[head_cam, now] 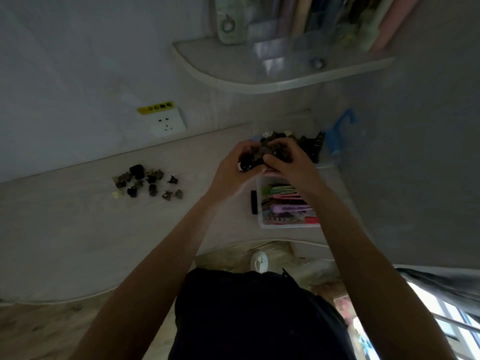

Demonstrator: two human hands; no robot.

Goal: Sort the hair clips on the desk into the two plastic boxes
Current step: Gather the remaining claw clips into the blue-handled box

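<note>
Pale wood-grain bench [78, 229] w/ curved front edge, butted against a white wall; dim light. Wall socket [167, 123] w/ yellow label [155, 107] just above bench level. Curved shelf [259, 74] overhead carrying books, a clear organiser [285, 40] and a pale carton [228, 22]. Window [441, 320] bright at lower right, wood floor below bench edge.

Both hands raised together over the far box [311, 141], near the back right of bench. Left hand [231, 167] – fingers curled round a dark claw clip [248, 162], thumb side towards the other hand. Right hand [288, 162] – fingers [280, 149] bent and pinching the same dark clip bunch from the right; touching the left hand's fingertips. Exact no. of clips held: cannot tell, too blurred.

Far box heaped w/ dark claw clips, one large black one [318, 146] sticking up at its right side. Near box [262, 219] just below the hands, clear plastic, packed w/ flat coloured clips [283, 201] – green, pink, purple, red; partly hidden by right wrist. Black flat clip [253, 202] lying on bench touching or just beside near box's left wall.

Loose pile of small claw clips [148, 181] well apart to the left on bench, approx. a dozen, dark and brownish, one pale yellowish at its left edge. Blue plastic item [340, 131] against the wall right of far box. Dark clothing on lap at bottom centre, white object [259, 261] on floor below bench edge.
</note>
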